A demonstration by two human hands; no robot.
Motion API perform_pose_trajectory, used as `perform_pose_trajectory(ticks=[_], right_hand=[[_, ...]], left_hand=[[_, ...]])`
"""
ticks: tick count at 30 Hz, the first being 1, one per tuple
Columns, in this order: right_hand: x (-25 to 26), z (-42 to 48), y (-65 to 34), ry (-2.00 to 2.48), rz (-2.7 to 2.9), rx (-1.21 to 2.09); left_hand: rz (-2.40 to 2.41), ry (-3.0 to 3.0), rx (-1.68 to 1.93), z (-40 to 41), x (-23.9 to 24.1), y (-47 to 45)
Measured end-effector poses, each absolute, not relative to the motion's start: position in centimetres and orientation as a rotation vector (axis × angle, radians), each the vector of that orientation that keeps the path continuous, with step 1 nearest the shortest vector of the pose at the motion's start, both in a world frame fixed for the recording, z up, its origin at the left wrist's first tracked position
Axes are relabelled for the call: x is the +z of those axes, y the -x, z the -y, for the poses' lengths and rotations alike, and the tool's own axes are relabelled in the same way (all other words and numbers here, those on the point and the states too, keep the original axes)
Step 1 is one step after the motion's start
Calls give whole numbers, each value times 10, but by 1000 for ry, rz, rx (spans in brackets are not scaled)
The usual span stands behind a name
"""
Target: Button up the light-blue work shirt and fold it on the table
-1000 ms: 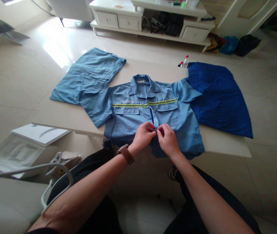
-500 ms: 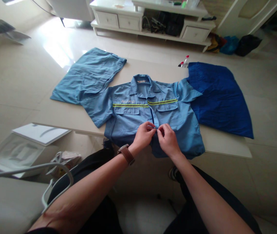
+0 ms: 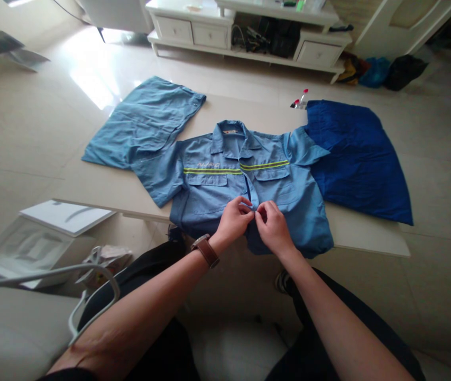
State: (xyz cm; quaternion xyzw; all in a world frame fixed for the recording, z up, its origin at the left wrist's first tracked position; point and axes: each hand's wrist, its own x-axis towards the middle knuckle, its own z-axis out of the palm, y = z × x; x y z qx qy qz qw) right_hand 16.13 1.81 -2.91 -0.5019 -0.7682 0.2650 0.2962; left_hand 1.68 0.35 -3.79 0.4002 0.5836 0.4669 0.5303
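Note:
A light blue short-sleeved work shirt (image 3: 209, 193) with yellow-and-dark stripes lies face up, its collar pointing away from me and its lower part hanging over the near table edge. My left hand (image 3: 233, 218) pinches one side of the shirt's front opening. Close beside it, my right hand (image 3: 272, 225) pinches the other side, fingertips nearly touching the left ones. Whether a button sits between the fingers is too small to tell. Above my hands the front gapes in a narrow dark slit.
Folded light blue trousers (image 3: 146, 124) lie left on the cream table (image 3: 245, 108); a dark blue garment (image 3: 358, 159) covers its right end. Bottles with red caps (image 3: 301, 100) show behind the far edge. A white box (image 3: 66, 218) and a grey-framed chair (image 3: 19, 328) stand left.
Almost nothing differs. Both hands stay pinched at the same spot on the shirt front, with only a tiny shift of the fingers.

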Motion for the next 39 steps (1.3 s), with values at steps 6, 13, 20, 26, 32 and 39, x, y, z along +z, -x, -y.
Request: perform_pose_trajectory(ticks=[6,13,20,26,32,39], right_hand=[[-31,-18,-162,1331,2048,715],[-34,-18,-163,1335,2084,704],[-32,-18,-161,1334,2098,688],[-33,-17,-161,1348,2117,676],[-34,-18,-161,1340,2119,680],[-32,-17,-162,1336,2111,686]], left_hand=[[-1410,-996,1105,-3,-43,-16],[-1409,-1023,1107,-2,-40,-16],[-1456,-1041,1090,-4,-46,-16],[-1554,-1053,914,-3,-49,-13],[-1558,-1157,837,-2,-40,-11],[-1578,-1224,852,-2,-40,-13]])
